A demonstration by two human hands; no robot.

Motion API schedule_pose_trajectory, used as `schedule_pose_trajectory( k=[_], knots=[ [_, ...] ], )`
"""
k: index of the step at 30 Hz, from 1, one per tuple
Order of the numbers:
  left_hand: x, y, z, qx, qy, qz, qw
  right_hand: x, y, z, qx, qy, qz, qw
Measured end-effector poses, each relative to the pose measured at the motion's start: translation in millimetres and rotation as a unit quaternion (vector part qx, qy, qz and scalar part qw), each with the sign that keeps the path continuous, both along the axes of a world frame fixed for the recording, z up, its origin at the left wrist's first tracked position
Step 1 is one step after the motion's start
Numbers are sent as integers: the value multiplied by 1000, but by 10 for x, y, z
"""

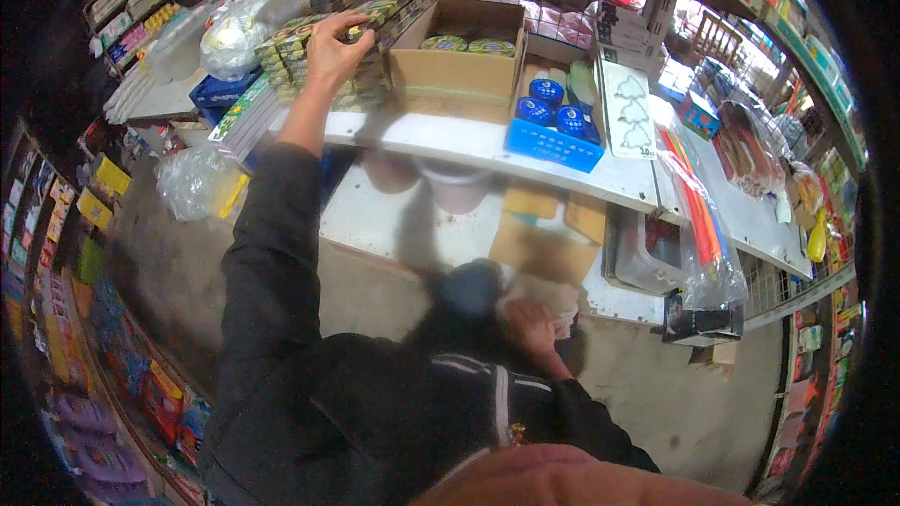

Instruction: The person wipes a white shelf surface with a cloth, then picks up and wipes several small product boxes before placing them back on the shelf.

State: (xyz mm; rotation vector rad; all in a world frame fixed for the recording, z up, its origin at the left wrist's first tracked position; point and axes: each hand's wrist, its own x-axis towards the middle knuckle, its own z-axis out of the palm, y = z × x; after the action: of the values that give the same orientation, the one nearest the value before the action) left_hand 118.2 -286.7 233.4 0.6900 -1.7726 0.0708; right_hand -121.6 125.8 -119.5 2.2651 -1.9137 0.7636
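Observation:
My left hand (336, 49) reaches up to a stack of small patterned boxes (285, 60) on the white shelf. Its thumb and forefinger curve together at the top of the stack; whether they grip a box is hard to tell. Beside the stack stands an open cardboard carton (450, 77) with round green-lidded tins (444, 43) inside. Low down in front of my body, my right hand (531, 327) is blurred and seems closed on a pale cloth (552, 295).
A blue display box (555, 144) of round blue tins sits right of the carton, beside a white card (629, 109). Plastic-bagged goods (235, 42) lie to the left. A lower white shelf (373, 218) holds brown cardboard (538, 246) and a clear plastic bin (643, 253). Stocked racks flank both sides.

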Motion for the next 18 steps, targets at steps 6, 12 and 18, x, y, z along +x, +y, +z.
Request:
schedule_pose_trajectory(
  k=[6,12,18],
  knots=[
    [-46,-343,-145,-3,21,-3,1000,-21,-5,-85,-4,-1,-1,1000],
    [-134,-433,-188,43,41,47,997,-55,6,-182,15,5,8,1000],
    [-118,-491,-133,64,5,-19,998,-8,-35,-52,11,4,12,1000]
  ],
)
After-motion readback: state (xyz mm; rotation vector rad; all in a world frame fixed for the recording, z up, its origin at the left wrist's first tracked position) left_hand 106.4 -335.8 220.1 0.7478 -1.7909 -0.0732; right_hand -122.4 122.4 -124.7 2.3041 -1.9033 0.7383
